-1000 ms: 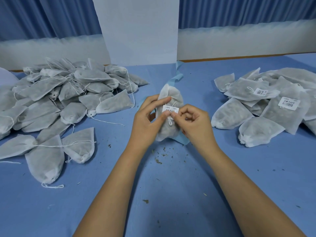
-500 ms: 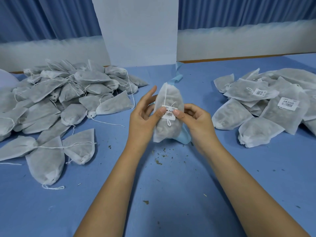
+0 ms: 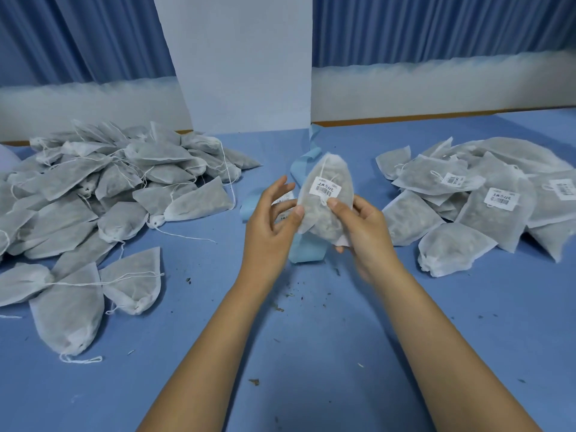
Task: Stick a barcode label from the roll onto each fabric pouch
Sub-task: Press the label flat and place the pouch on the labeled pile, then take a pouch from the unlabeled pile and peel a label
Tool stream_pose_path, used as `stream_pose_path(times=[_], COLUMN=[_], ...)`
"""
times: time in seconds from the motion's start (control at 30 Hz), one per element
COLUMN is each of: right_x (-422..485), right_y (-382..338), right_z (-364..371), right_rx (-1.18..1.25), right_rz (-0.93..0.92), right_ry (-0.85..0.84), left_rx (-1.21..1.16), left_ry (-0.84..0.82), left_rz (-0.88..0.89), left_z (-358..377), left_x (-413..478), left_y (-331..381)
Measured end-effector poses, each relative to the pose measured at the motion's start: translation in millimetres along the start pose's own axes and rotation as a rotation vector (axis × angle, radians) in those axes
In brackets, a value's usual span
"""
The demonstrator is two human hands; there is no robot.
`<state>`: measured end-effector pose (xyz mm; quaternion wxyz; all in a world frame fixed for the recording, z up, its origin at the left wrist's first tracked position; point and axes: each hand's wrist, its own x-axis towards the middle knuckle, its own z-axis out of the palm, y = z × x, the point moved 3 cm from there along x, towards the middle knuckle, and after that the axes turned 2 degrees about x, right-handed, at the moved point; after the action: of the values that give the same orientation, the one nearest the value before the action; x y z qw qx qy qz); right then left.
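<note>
Pouch grey, gauzy, upright, barcode label stuck near top

Left hand fingers spread; right hand fingers curled, gripping.

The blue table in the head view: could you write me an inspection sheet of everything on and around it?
Surface: blue table, pouches heaped at both sides.
Job's things: held pouch with a barcode label stuck on its front; left pile shows no labels; right pile shows several labels; blue backing strip lies under the hands.
Clutter: dark crumbs scattered near the hands.
Grippers: right hand grips the pouch, thumb in front; left hand has straight fingers, thumb touching the pouch's edge.
Cables: nothing seen, only pouch drawstrings.
Surroundings: blue curtain and a white panel behind the table.
</note>
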<state>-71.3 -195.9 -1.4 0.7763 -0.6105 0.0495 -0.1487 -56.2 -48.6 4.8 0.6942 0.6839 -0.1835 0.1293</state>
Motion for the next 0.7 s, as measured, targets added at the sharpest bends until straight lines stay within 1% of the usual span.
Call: stream_pose_path(times=[0.07,0.1,0.17,0.2,0.27,0.33,0.4,0.47,0.53,0.6,0.63,0.7], right_x=[6,11,20,24,28,27,23,21,19,16,15,15], right_y=[-5,-8,-14,-13,-6,3,7,8,9,12,13,15], right_z=[-13,-21,-40,-48,-58,-55,-42,-29,-20,-12,-9,-6], right_rx=[0.107,0.208,0.504,0.638,0.765,0.729,0.644,0.537,0.403,0.296,0.251,0.184], right_rz=[-0.001,-0.013,-0.036,-0.022,0.074,0.17,0.224,0.213,0.176,0.164,0.164,0.152], right_ry=[0.085,0.15,0.274,0.331,0.428,0.402,0.292,0.184,0.107,0.063,0.055,0.058], left_rx=[0.077,0.117,0.183,0.211,0.267,0.313,0.338,0.353,0.374,0.479,0.573,0.783], left_ry=[-0.001,0.007,0.021,0.023,0.014,0.003,0.013,0.061,0.165,0.307,0.358,0.37], left_rz=[0.06,0.089,0.155,0.184,0.224,0.229,0.212,0.198,0.151,0.053,-0.016,-0.177], left_z=[10,15,23,25,27,25,20,11,-6,-32,-48,-79], left_x=[1,2,2,2,1,1,4,8,18,34,41,52], left_y=[4,6,10,10,8,3,-2,-8,-15,-28,-37,-56])
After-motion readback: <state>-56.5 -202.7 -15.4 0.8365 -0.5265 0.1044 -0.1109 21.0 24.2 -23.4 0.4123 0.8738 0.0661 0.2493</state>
